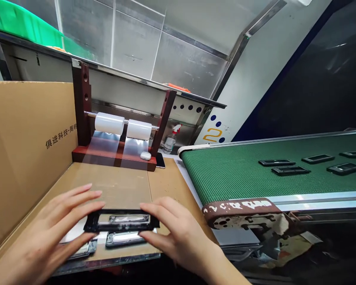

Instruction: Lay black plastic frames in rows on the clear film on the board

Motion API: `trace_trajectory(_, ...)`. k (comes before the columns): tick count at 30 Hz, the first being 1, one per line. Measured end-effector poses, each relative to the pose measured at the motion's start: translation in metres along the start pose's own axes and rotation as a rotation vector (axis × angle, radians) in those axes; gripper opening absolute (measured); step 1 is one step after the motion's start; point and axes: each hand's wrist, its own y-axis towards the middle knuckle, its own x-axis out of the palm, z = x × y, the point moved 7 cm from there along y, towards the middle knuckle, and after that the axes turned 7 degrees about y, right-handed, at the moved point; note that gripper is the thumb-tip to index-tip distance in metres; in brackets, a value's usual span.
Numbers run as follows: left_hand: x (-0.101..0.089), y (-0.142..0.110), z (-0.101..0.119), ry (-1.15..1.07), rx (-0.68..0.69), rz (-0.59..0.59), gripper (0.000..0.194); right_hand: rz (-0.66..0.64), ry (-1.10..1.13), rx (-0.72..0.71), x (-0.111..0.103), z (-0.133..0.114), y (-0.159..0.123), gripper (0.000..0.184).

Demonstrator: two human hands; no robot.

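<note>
Head view: both hands, left hand [52, 221] and right hand [175, 231], pinch one black frame [121, 221] by its ends above two more frames [125, 238] lying on the desk [118, 186]; others wait on the conveyor belt [234, 174].

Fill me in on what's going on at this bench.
A person holds a black frame between both hands, the left hand at one end and the right hand at the other, just above a cardboard sheet. More frames lie under it at the sheet's near edge. Behind stands a red rack with two film rolls, film drawn down. To the right, a green belt carries several more black frames.
</note>
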Motion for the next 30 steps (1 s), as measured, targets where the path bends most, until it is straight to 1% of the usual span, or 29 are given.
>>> trace_trajectory(3,-0.019,0.027,0.001,0.035,0.028,0.101,0.045,0.099,-0.046,-0.057,-0.012,-0.003,0.014,0.033)
trace_trajectory(6,-0.028,0.038,0.001,0.061,0.039,0.144,0.05,0.165,-0.073,-0.097,-0.019,-0.006,0.02,0.032)
trace_trajectory(12,-0.025,0.034,-0.007,0.038,-0.003,0.114,0.039,0.177,-0.026,-0.061,-0.02,-0.002,0.021,0.035)
trace_trajectory(20,-0.018,0.03,-0.007,0.027,0.0,0.089,0.035,0.156,0.011,-0.026,-0.012,0.004,0.015,0.039)
trace_trajectory(22,-0.017,0.029,-0.008,0.02,-0.008,0.094,0.035,0.156,-0.01,-0.027,-0.008,0.005,0.013,0.038)
trace_trajectory(25,-0.016,0.023,-0.013,-0.009,-0.044,0.111,0.033,0.178,-0.111,-0.053,0.003,0.005,0.013,0.036)
trace_trajectory(27,-0.011,0.016,-0.026,-0.071,-0.118,0.099,0.031,0.198,-0.163,-0.067,0.015,0.007,0.014,0.034)
trace_trajectory(28,-0.004,0.01,-0.038,-0.132,-0.203,0.062,0.034,0.204,-0.165,-0.065,0.023,0.009,0.015,0.033)
trace_trajectory(29,0.005,0.002,-0.054,-0.228,-0.34,0.017,0.041,0.204,-0.149,-0.055,0.033,0.013,0.016,0.033)
trace_trajectory(30,0.016,-0.009,-0.073,-0.342,-0.513,-0.021,0.053,0.202,-0.118,-0.041,0.044,0.018,0.016,0.033)
